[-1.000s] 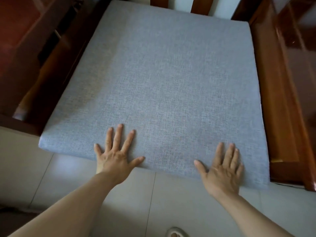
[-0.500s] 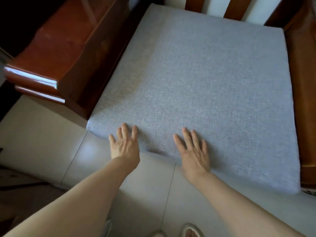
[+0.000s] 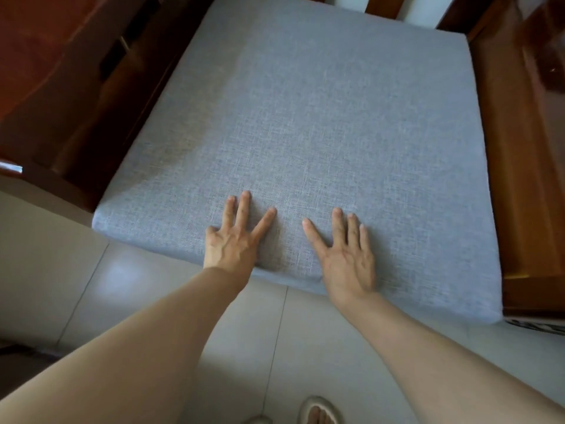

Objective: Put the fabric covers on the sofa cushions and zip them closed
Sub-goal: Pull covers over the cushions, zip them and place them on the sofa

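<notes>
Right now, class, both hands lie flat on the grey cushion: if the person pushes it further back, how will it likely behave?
The grey cushion probably slides as one firm slab: its edges look straight and thick. The fabric may ruck slightly, since it dimples between the left hand and the right hand. The wooden sofa frame hugging its side likely guides it.

Both hands point(image 3: 287, 249) flat on cushion point(image 3: 321, 117), between wooden armrests point(image 3: 526, 166).

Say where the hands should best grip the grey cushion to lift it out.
Probably the cushion front edge, approached from the floor side: it overhangs the seat there, while wooden armrests hem both sides. Left hand and right hand lie flat nearby.
</notes>
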The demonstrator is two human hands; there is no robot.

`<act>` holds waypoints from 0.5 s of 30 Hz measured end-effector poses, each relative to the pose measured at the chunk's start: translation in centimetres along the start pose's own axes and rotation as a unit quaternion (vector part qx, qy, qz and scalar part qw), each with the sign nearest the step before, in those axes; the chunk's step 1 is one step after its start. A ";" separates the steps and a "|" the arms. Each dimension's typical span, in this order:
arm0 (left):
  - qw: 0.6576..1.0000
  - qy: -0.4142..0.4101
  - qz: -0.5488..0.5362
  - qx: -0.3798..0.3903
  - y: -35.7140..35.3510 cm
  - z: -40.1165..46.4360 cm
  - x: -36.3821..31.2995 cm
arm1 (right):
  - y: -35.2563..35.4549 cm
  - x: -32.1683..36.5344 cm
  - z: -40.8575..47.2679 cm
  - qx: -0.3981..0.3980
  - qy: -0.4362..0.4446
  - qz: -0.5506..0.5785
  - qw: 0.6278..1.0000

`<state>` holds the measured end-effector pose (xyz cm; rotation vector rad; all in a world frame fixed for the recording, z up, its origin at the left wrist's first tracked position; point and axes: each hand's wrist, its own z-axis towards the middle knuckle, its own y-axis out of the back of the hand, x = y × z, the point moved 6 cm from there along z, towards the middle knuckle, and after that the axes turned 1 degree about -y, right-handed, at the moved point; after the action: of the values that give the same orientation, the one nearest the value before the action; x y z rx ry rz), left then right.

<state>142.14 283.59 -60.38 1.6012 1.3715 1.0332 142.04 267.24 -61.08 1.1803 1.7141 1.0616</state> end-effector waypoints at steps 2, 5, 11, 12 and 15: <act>1.000 0.004 -0.005 0.016 0.2 -0.9 -0.2 | -0.7 -1.0 -1.3 0.022 -0.006 0.030 0.999; 0.996 -0.045 -0.004 0.073 0.0 -3.2 -1.9 | -2.1 -3.6 -5.3 0.097 -0.071 0.052 0.991; 0.968 -0.146 0.018 0.203 1.4 -6.7 -5.6 | -0.5 -6.6 -11.3 0.251 -0.107 0.089 0.958; 0.968 -0.147 0.020 0.204 2.3 -6.8 -5.8 | 0.4 -6.6 -11.3 0.249 -0.102 0.096 0.958; 0.977 -0.128 0.002 0.171 6.7 -6.8 -5.2 | 4.3 -6.7 -11.2 0.223 -0.088 0.127 0.962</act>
<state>137.77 278.01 -52.17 1.9098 1.4202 0.5859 134.80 259.59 -52.31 1.7634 1.7406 0.6984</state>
